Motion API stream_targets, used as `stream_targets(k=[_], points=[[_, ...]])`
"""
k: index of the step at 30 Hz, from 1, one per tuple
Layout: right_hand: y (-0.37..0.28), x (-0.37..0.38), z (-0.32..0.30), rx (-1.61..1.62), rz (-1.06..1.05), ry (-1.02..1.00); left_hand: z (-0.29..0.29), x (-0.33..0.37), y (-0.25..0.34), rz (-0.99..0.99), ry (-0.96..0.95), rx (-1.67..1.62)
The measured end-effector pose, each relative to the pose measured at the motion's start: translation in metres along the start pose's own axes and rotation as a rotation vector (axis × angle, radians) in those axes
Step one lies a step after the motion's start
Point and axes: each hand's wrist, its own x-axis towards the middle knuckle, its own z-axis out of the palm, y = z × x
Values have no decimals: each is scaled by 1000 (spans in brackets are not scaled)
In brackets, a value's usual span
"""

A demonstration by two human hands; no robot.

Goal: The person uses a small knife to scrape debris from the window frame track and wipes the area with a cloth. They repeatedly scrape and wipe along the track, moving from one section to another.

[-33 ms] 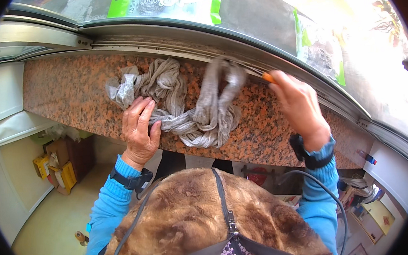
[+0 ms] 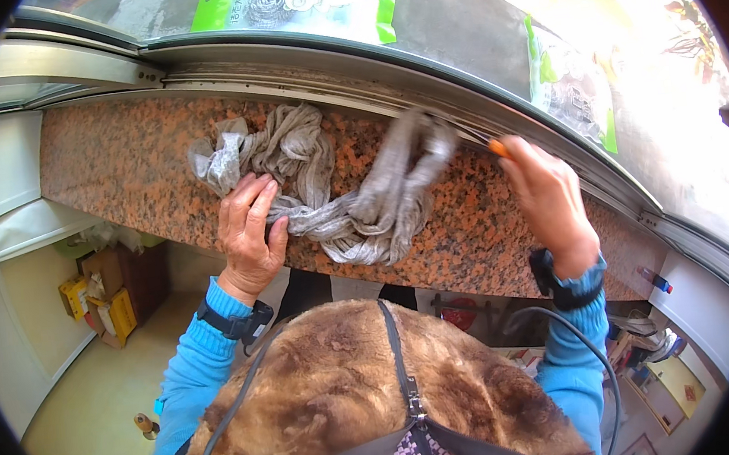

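Observation:
A long grey cloth (image 2: 312, 176) lies twisted in loops on the speckled reddish stone sill (image 2: 134, 174). At its left part my left hand (image 2: 247, 225) grips the cloth between fingers and thumb. My right hand (image 2: 550, 198) is closed around the orange handle of a thin-shafted tool, which looks like a screwdriver (image 2: 496, 147). Its metal shaft points left along the window track (image 2: 352, 90). The tool's tip meets the raised cloth loop beside the track, where motion blur hides the exact contact.
Beyond the window glass lie green-and-clear printed packages (image 2: 302, 8). A small bottle (image 2: 657, 280) sits at the sill's right end. Yellow boxes (image 2: 117, 318) stand on the floor below left. A grey cable (image 2: 597, 354) runs along my right arm.
My right hand has moved slightly right and down with the tool. The raised cloth loop has shifted right along the track. My left hand stays in place.

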Motion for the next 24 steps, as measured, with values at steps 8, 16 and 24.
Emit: stream_targets(k=[8, 16, 24], points=[[-5, 0, 14, -56, -113, 71, 1, -1, 1, -9, -16, 27], [22, -38, 3, -240, -95, 184, 2, -1, 0, 5, -29, 40], [33, -52, -17, -248, -67, 178, 3, -7, -3, 12, 6, 27]])
